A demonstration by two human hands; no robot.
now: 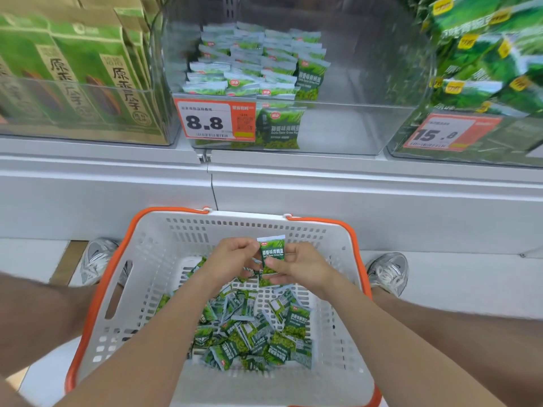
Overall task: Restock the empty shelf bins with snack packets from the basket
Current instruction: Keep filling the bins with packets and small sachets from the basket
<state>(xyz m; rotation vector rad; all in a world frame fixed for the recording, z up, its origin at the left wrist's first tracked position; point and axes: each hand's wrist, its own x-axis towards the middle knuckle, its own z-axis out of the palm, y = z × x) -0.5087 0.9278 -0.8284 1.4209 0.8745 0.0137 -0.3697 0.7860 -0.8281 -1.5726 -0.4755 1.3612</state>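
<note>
Snack packets (252, 333), green and loosely heaped, lie in the bottom of the basket (152, 259), just below my two grips and nearer to me. The basket is white with an orange rim, and both my forearms reach into it.

My left grip (235, 257) and right grip (299, 267) meet above the heap and grasp a single packet (271, 254) between them. The right thumb presses on its printed front, and the curled left fingertips pinch its left edge. It stands upright, its top seam clear of both grips. Something green shows just under it, but I cannot tell whether that is a second packet in my hold.

Outside the basket, my left shoe (98, 259) sits left of the left grip and my right shoe (389, 273) right of the right grip.

Beyond the grips runs the white shelf ledge (323, 177). Straight ahead on it sits the clear middle bin (367, 127), with stacked packets (249, 66) filling only its left rear. One more upright packet (279, 127) leans at its front wall beside an orange price tag (214, 120) reading 8.8. Further left is a bin of brown-and-green cartons (73, 83). Further right is a bin of larger green bags (484, 54), tagged 15.8.
</note>
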